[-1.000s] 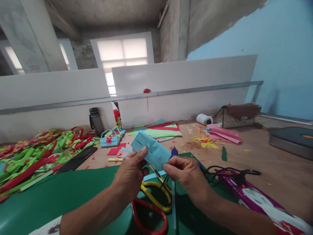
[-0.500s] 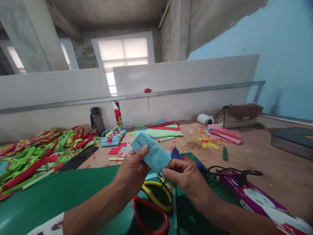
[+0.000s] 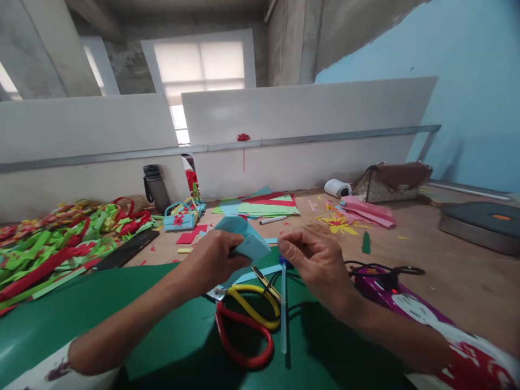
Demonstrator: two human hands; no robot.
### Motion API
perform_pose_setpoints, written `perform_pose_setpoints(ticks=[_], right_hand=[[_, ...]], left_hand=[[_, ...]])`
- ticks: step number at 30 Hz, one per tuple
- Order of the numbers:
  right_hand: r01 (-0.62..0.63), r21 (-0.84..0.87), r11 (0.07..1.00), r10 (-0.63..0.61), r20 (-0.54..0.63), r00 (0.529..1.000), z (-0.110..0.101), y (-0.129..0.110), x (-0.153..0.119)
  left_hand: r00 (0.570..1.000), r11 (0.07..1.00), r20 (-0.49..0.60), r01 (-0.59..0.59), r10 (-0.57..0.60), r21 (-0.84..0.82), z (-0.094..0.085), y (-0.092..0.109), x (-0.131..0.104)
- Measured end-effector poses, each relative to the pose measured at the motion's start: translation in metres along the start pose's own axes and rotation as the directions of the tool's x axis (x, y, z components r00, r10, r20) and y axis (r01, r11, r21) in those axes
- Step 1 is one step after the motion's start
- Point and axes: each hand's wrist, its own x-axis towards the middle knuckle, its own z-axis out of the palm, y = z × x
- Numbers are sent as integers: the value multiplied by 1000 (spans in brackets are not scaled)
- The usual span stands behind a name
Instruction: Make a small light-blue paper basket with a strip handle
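My left hand (image 3: 217,260) grips a folded light blue paper piece (image 3: 252,245), which opens out at the top like a small pouch. To its right, my right hand (image 3: 314,268) is raised with thumb and fingers curled together, apart from the paper. Whether anything lies in that pinch cannot be seen. Below the hands, scissors (image 3: 244,360) with one red and one yellow handle rest on the green mat (image 3: 170,330). Beside them a translucent glue stick (image 3: 284,319) extends from a blue glue gun (image 3: 283,261), mostly hidden behind my right hand.
Paper strips (image 3: 69,244) pile up at left beside a black phone (image 3: 128,249) and a dark bottle (image 3: 156,189). A small blue paper bag (image 3: 179,221) stands behind. Coloured sheets (image 3: 268,206) lie at the back; a purple power strip (image 3: 406,298) with cables sits right.
My right hand has let go of the blue paper and moved right. My left hand has turned the paper, so its folded opening now shows. The view has tipped slightly downward.
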Motion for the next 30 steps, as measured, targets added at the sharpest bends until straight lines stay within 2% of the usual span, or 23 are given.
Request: perform_pose_setpoints(ticks=[1, 3, 5, 7, 10, 13, 17, 23, 26, 30], right_hand=[[58, -46, 997, -60, -27, 998, -2, -1, 2], [186, -131, 974, -189, -6, 982, -6, -4, 4], [300, -179, 937, -287, 95, 953, -8, -6, 5], [352, -206, 913, -304, 234, 924, -9, -7, 5], [325, -276, 905, -205, 387, 899, -6, -7, 3], [277, -331, 902, -105, 455, 884, -3, -4, 2], [200, -367, 909, -22, 435, 900, -3, -2, 6], [130, -380, 916, 40, 410, 911, -4, -2, 10], [122, -375, 919, 48, 412, 910, -3, 0, 9], [143, -361, 922, 25, 423, 906, -3, 3, 9]], left_hand=[[1000, 999, 14, -18, 18, 44, 2, 0, -1], [999, 994, 30, -42, 39, 99, 8, -1, -3], [996, 984, 36, -81, 76, 157, 13, -3, -4], [992, 965, 48, -127, 119, 229, 18, -5, -5], [985, 944, 87, -165, 146, 285, 23, -5, -5], [987, 952, 93, -155, 135, 263, 25, -5, -4], [989, 971, 25, -151, 149, 185, 17, -9, -5], [994, 904, -65, -50, 85, 425, -1, -18, -13], [997, 955, -74, 19, 3, 296, -5, -23, -14], [989, 987, -7, 147, -147, 64, -4, -31, -15]])
